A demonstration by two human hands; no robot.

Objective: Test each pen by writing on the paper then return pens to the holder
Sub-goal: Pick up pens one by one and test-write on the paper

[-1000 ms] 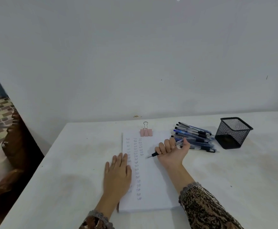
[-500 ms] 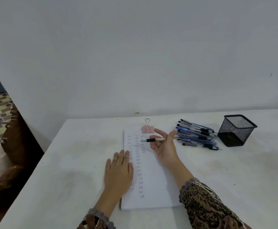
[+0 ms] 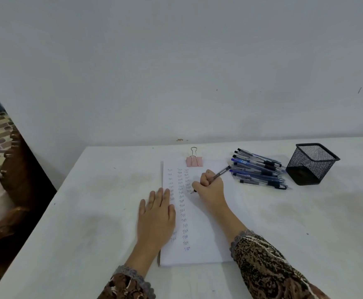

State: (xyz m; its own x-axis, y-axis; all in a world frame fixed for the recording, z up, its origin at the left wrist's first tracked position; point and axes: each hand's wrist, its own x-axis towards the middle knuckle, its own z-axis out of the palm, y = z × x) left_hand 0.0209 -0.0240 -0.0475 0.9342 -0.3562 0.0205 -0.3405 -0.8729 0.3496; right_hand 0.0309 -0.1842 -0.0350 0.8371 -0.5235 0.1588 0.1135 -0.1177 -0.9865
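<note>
Here's the white bench (image 3: 90,212), pushed up against a pale wall, its top faintly smudged with brownish marks. Down the middle lies a stack of paper (image 3: 200,244), a pink binder clip (image 3: 194,161) pinching its far edge and columns of small handwriting down its left half. To the right, a heap of pens (image 3: 258,169) lies straight on the bench, roughly parallel, just beside the paper's far right corner. Further right, a black mesh holder (image 3: 312,164) stands upright, close by the heap. The left hand (image 3: 156,214) rests flat, half on paper, half on bench
</note>
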